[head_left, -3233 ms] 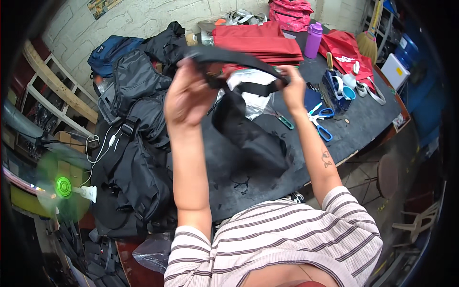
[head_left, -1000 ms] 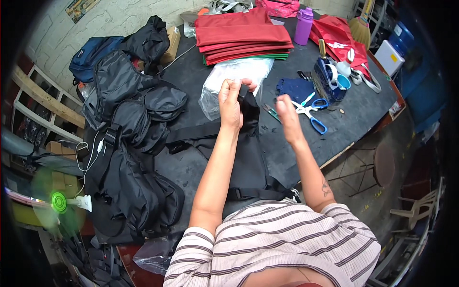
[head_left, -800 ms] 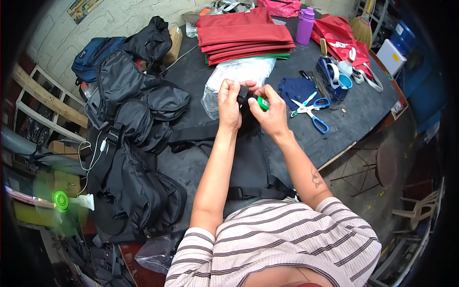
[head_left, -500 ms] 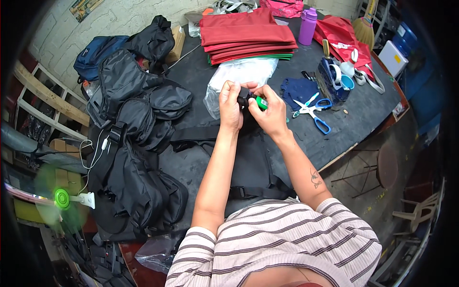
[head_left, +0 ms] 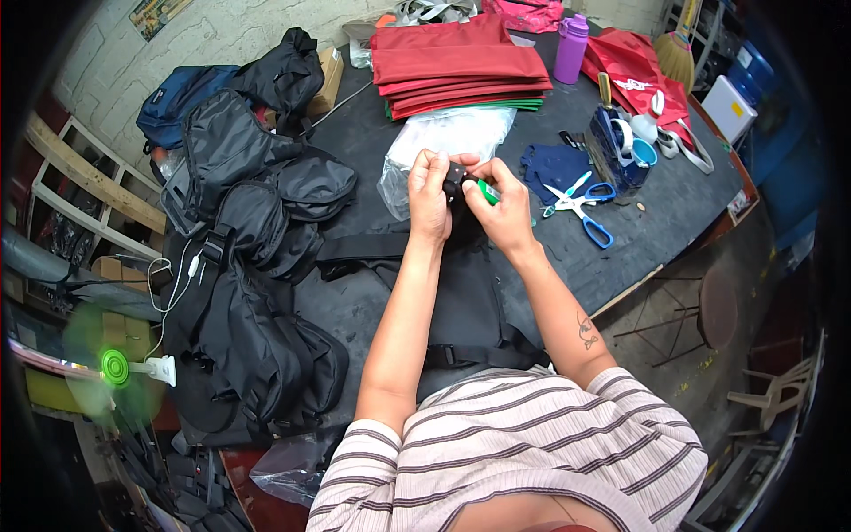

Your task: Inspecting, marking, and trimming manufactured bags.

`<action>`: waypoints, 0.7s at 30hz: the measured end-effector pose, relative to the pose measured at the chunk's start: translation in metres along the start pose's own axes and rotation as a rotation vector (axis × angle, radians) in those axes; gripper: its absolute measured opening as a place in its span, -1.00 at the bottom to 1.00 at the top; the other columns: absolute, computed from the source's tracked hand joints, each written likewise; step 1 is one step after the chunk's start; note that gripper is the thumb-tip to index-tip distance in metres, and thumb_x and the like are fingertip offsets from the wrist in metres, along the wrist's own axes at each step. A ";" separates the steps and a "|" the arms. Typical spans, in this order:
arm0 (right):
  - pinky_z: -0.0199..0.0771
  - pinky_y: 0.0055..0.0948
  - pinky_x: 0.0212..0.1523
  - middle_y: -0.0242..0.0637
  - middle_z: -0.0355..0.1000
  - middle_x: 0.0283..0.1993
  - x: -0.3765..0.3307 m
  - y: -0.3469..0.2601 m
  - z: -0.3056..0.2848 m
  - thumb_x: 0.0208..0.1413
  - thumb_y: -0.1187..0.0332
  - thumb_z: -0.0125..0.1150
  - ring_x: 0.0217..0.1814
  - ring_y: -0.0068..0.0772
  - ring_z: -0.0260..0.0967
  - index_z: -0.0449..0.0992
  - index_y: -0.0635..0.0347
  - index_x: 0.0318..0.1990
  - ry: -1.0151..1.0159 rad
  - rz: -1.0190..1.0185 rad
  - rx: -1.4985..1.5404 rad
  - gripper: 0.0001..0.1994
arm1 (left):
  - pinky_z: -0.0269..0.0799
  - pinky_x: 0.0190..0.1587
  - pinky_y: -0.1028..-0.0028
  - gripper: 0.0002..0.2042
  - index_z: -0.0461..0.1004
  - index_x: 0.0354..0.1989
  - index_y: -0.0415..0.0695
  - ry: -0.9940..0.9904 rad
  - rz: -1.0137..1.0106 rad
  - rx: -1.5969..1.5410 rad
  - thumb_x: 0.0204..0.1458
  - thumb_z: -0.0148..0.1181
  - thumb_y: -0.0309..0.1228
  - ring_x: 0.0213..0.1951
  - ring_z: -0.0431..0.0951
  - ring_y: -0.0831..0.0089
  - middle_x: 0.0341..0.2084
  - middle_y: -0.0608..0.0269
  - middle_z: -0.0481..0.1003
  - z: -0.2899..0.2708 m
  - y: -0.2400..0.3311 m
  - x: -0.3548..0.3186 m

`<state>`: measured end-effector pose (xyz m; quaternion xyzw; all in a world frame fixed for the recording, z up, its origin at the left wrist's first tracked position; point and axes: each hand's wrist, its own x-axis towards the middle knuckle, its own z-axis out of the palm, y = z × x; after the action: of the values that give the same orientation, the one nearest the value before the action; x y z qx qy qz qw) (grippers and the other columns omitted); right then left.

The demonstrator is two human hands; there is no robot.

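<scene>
Two hands: you pinch one black strap end (head_left: 456,182) between them.
Left hand (head_left: 429,191): grasping strap's left side.
Right hand (head_left: 501,208): clenched on green lighter (head_left: 487,191), touching strap.

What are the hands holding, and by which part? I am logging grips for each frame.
Left hand pinches the end of a black strap piece on the black bag; right hand holds a small green tool in its fingers.
</scene>
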<state>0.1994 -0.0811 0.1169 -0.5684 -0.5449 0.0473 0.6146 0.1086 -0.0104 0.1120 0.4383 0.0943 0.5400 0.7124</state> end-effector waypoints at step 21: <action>0.32 -0.46 -0.40 -0.29 0.40 -0.48 0.009 0.002 -0.006 0.07 0.27 0.11 -0.45 -0.39 0.36 0.38 0.26 -0.41 -0.012 0.100 0.190 -0.79 | 0.39 -0.32 0.55 -0.81 0.35 -0.40 -0.13 0.098 0.018 0.045 0.15 0.06 -0.28 -0.44 0.49 0.56 -0.50 0.27 0.49 -0.003 -0.006 0.006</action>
<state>0.2084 -0.0781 0.1222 -0.5338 -0.5125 0.1327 0.6594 0.1130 -0.0040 0.1082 0.4278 0.1373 0.5650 0.6920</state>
